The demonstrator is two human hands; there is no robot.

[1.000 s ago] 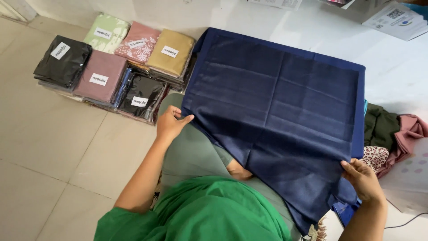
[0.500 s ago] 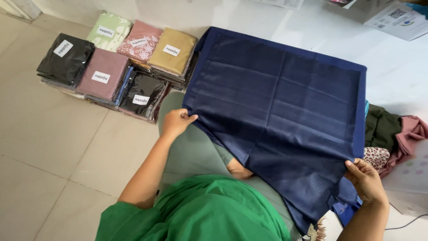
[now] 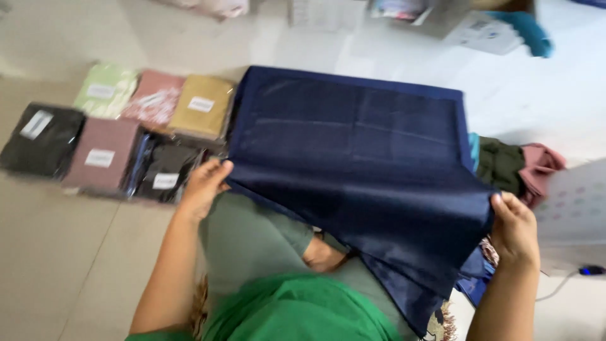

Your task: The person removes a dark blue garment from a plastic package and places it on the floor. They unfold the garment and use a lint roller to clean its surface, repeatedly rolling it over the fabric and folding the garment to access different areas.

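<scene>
A large dark navy cloth point(image 3: 360, 158) lies spread over the pale floor and across my lap. My left hand point(image 3: 203, 186) pinches its near left corner, beside the wrapped packs. My right hand point(image 3: 514, 230) grips the near right corner, lifted a little off the floor. The cloth's near edge is raised between both hands, and a lower layer hangs down under it toward my knee. My green sleeve and grey-green trouser leg point(image 3: 252, 240) show below the cloth.
Several flat fabric packs point(image 3: 104, 155) in clear wrap with white labels lie in two rows at the left. A heap of olive and pink clothes point(image 3: 514, 164) sits right of the cloth. A patterned white sheet point(image 3: 577, 215) and a cable lie at far right.
The view has shifted and blurred a little. Both hands still hold the cloth's near corners, and the near edge has come up and drawn slightly toward me.
</scene>
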